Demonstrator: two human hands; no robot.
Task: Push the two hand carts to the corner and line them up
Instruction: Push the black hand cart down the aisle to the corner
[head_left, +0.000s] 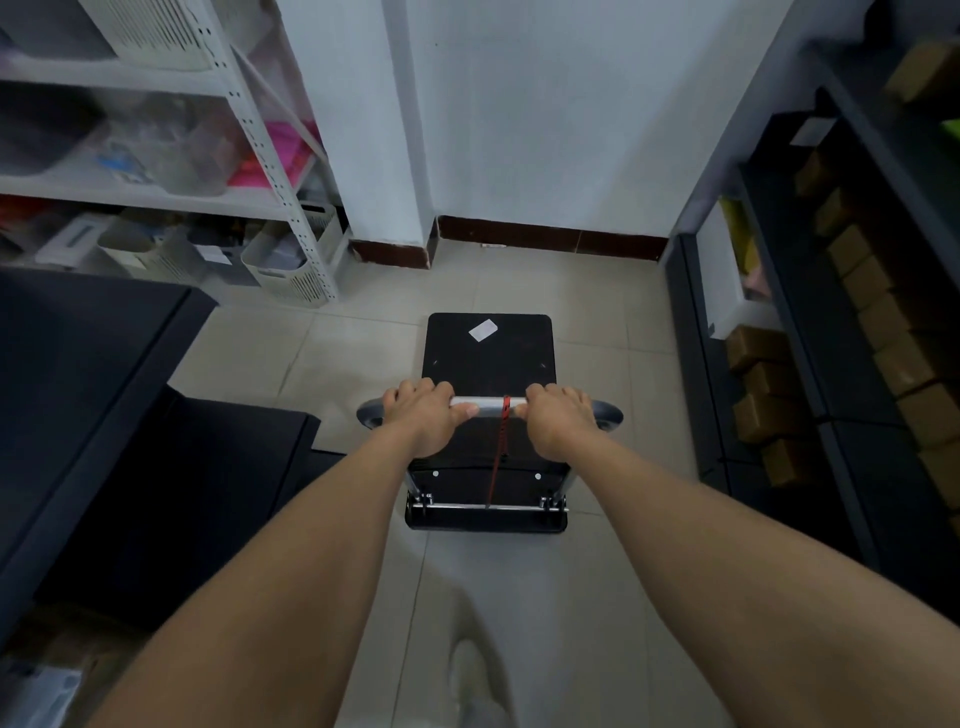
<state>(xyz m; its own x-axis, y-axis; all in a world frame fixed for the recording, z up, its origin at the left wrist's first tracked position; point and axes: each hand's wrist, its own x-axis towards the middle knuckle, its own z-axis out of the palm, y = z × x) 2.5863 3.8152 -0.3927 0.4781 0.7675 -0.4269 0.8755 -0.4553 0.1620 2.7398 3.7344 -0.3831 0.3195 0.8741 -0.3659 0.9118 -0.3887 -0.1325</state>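
Observation:
A black flat hand cart (488, 358) stands on the tiled floor straight ahead, its deck pointing at the white wall. A white label (483, 330) lies on the deck. The cart's silver handle bar (488, 406) has grey plastic ends, and a red strap (501, 447) hangs from it. My left hand (423, 415) is wrapped around the left part of the bar. My right hand (558, 415) grips the right part. Only one cart is in view.
A white shelf rack (270, 156) with baskets and bags stands at the left. Dark low furniture (104, 415) lies at the near left. A dark shelf (831, 364) with brown boxes lines the right. The wall corner (431, 244) has a dark skirting board.

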